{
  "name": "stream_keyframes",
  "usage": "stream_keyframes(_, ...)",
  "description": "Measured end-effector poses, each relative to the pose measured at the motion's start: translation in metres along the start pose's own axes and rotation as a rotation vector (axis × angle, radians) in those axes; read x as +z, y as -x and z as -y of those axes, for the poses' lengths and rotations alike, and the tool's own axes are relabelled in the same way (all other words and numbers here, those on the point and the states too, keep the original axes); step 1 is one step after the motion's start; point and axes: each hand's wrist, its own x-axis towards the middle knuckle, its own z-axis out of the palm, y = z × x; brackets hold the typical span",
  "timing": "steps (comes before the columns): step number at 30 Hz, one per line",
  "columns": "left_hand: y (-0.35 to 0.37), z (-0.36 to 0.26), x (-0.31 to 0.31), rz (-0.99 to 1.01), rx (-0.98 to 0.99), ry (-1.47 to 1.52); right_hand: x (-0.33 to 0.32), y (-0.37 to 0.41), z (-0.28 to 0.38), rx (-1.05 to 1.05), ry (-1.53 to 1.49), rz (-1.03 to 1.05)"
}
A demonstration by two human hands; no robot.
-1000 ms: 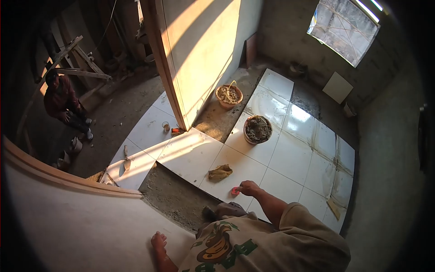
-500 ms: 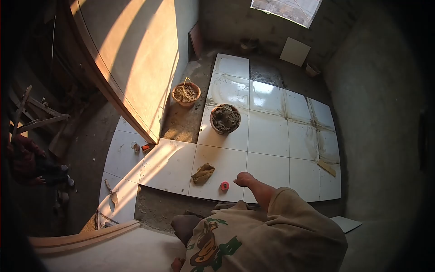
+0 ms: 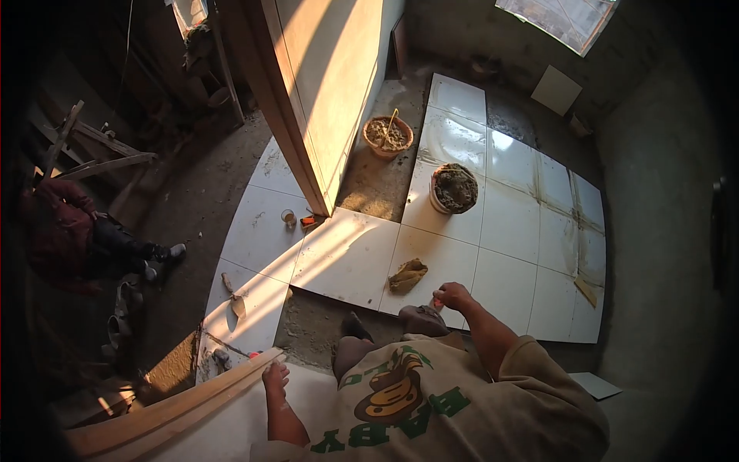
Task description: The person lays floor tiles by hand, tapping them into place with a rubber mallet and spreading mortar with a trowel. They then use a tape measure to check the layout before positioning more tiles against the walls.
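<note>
While the person crouches at the near edge of the tiles, the right hand hangs low over the floor. Its fingers are curled together on a small red piece, of which only a sliver shows at the fingertips, so its long axis cannot be told. The piece sits at the hand's 8 o'clock side, touching it. A crumpled rag lies near on the tile, at about 10 o'clock from that hand, with its length running from 7 to 1 o'clock. The left hand is well apart, down at 8 o'clock, its fingers spread flat on a pale wall top just beside a wooden frame — so the right hand is by far the nearer to both piece and rag. Out at 12 o'clock a mortar bucket stands on the tiles, with a second bucket beyond it on bare ground. Another person sits far off at 9 o'clock.
</note>
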Motion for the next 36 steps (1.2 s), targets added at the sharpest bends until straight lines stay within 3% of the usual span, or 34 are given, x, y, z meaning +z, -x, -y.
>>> stream_keyframes(2,-0.05,-0.016,-0.042,-0.026,0.067,0.079,-0.014,0.0,0.037,-0.087,-0.12,-0.074)
stream_keyframes(6,-0.055,-0.049,-0.03,-0.098,0.094,0.2,-0.02,-0.007,0.041,-0.089,-0.113,-0.156)
stream_keyframes(8,-0.059,-0.035,-0.012,-0.015,0.056,0.174,-0.007,-0.019,0.018,0.055,-0.047,-0.086)
stream_keyframes(13,-0.043,-0.012,0.032,0.18,-0.063,-0.052,0.033,-0.036,-0.039,0.264,-0.204,-0.045)
stream_keyframes(16,-0.099,0.03,0.037,0.414,0.008,-0.568,0.042,-0.042,-0.048,0.34,-0.23,-0.016)
stream_keyframes(18,-0.109,0.01,0.045,0.489,0.022,-0.741,0.041,-0.047,-0.05,0.372,-0.198,0.013)
stream_keyframes(20,-0.089,-0.064,0.059,0.237,-0.178,-0.35,0.035,-0.066,-0.056,0.425,-0.309,0.033)
stream_keyframes(21,-0.117,-0.075,0.059,0.208,-0.197,-0.343,0.029,-0.079,-0.056,0.418,-0.305,0.042)
stream_keyframes(24,-0.129,-0.163,0.08,0.142,0.026,-0.297,-0.001,-0.123,-0.05,0.394,-0.27,0.064)
stream_keyframes(27,-0.148,-0.239,0.13,0.15,0.12,-0.263,-0.051,-0.188,-0.045,0.331,-0.15,0.131)
stream_keyframes(29,-0.153,-0.29,0.179,0.251,0.346,-0.339,-0.085,-0.252,-0.054,0.222,0.021,0.102)
stream_keyframes(30,-0.155,-0.316,0.209,0.302,0.298,-0.449,-0.105,-0.285,-0.054,0.116,0.195,0.087)
stream_keyframes(32,-0.202,-0.322,0.273,0.347,0.413,-0.483,-0.15,-0.352,-0.054,0.116,0.181,0.131)
stream_keyframes(34,-0.161,-0.389,0.368,0.363,0.289,-0.293,-0.231,-0.408,-0.025,0.201,0.143,0.085)
stream_keyframes(35,-0.162,-0.434,0.42,0.435,0.298,-0.45,-0.256,-0.446,-0.029,0.111,0.14,0.011)
stream_keyframes(36,-0.155,-0.463,0.444,0.506,0.259,-0.64,-0.308,-0.465,-0.009,0.175,0.068,0.06)
